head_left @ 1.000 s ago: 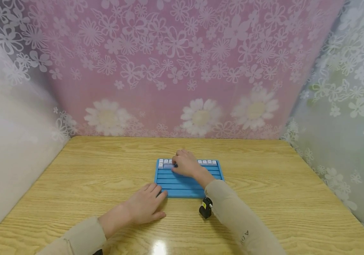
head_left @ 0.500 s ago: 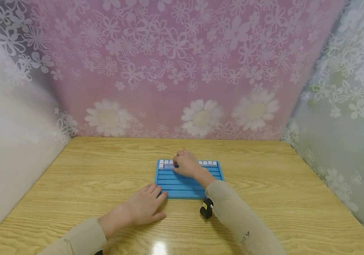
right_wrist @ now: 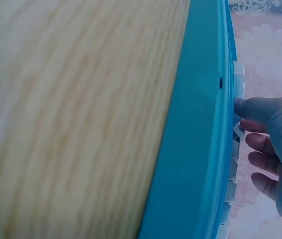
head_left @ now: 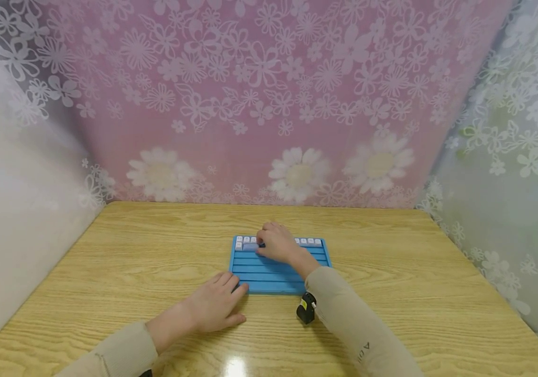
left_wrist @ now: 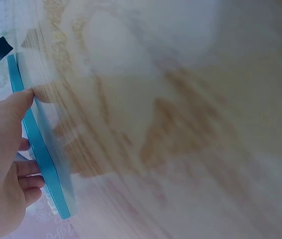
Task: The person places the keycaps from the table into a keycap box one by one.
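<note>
Almost nothing has moved across the last second — the right hand [head_left: 275, 245] sat on the far rows of the blue tray [head_left: 269, 275] a second ago and sits there now, only its fingertips nudging a touch along the row of small white keycaps [head_left: 308, 241]. The left hand [head_left: 214, 306] has not shifted at all. To my eye that means the work is in a slow, fiddly stretch: one cap being seated or adjusted in its row rather than a new one fetched.

The tray lies in the middle of the desk [head_left: 108, 262], with the caps lined up along its far edge, at twelve o'clock from the person. The right hand is directly on that row, fingers curled down onto a cap near the left end; in the right wrist view the fingertips [right_wrist: 253, 142] press against the white caps [right_wrist: 238, 82] at the tray's rim, seemingly pinching one, though the cap itself is mostly hidden.

The left hand lies flat and relaxed on the desk at about seven o'clock from the tray — fingers straight, their tips touching the tray's near left corner, steadying it.
</note>
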The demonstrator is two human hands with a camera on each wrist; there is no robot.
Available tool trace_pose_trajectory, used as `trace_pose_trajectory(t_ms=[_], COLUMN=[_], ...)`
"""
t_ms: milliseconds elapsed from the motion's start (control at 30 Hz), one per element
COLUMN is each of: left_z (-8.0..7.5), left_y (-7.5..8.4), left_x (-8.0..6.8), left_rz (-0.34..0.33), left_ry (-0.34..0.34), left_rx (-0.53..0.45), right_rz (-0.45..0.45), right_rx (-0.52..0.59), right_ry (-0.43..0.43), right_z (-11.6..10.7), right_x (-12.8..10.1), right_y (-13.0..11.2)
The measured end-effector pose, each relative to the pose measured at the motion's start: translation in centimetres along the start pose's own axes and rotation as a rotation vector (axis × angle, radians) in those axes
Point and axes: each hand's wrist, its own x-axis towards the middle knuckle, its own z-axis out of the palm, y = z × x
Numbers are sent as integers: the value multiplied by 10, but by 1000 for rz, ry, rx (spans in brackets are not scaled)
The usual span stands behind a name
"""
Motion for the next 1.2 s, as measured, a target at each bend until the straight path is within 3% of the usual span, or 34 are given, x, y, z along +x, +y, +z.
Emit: trace_pose_trajectory(t_ms=[767,1200], left_z=[-3,0], left_y=[0,0], left_x=[-2,-1], left_rz=[-5,11], left_ry=[3,31], left_rx=[-7,-3], right_rz=[14,2], right_rx=[22,-54], right_ry=[0,28], right_z=[-5,-3], right_x=[-3,0], right_y=[13,10])
